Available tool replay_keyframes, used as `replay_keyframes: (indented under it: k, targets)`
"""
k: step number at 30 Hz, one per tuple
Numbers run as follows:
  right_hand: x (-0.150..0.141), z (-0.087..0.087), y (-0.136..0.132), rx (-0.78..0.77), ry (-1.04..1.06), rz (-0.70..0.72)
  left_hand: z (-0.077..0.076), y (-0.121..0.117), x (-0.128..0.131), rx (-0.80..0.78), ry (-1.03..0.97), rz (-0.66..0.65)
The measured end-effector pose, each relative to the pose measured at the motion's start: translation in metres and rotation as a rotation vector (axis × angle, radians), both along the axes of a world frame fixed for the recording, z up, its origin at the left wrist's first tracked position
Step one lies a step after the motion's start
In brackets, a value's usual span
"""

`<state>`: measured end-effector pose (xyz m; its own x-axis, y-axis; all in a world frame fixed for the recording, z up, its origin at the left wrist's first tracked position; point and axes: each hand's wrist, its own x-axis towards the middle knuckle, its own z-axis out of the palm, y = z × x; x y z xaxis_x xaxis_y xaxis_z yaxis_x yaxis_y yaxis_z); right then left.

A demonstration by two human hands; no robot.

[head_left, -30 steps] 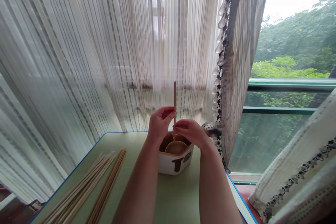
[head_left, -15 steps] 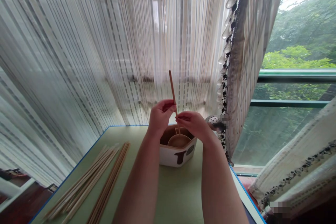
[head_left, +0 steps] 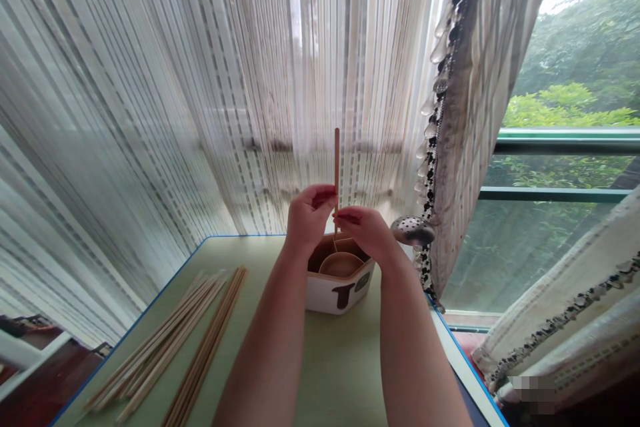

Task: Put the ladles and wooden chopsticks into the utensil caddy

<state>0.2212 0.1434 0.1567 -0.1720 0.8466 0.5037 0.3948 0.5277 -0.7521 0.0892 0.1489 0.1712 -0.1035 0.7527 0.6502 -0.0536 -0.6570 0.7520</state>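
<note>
While the left hand (head_left: 310, 215) is pinching a slim, upright wooden chopstick (head_left: 337, 157), the right hand (head_left: 366, 230) is clamping it lower, over an angular divided box (head_left: 323, 298) near the tabletop (head_left: 340, 373)'s far edge; brown chopsticks (head_left: 206, 347) and paler sticks (head_left: 163, 347) are lying toward its left edge.

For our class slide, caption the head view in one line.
Left hand and right hand hold a stick upright at a divided box, more sticks lying on the table.
</note>
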Motion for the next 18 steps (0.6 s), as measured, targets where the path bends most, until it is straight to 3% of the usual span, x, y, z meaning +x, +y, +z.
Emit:
replay_keyframes:
  k: [4, 8, 18]
  targets:
    - [-0.001, -0.01, 0.007, -0.037, -0.057, -0.009, -0.005, 0.006, -0.007, -0.072, 0.09, -0.014]
    - [-0.001, -0.018, 0.013, -0.061, -0.112, -0.022, -0.008, 0.01, -0.01, -0.076, 0.024, -0.013]
    - [0.0, -0.018, 0.015, -0.048, -0.072, -0.022, -0.016, 0.019, -0.009, -0.149, -0.002, -0.066]
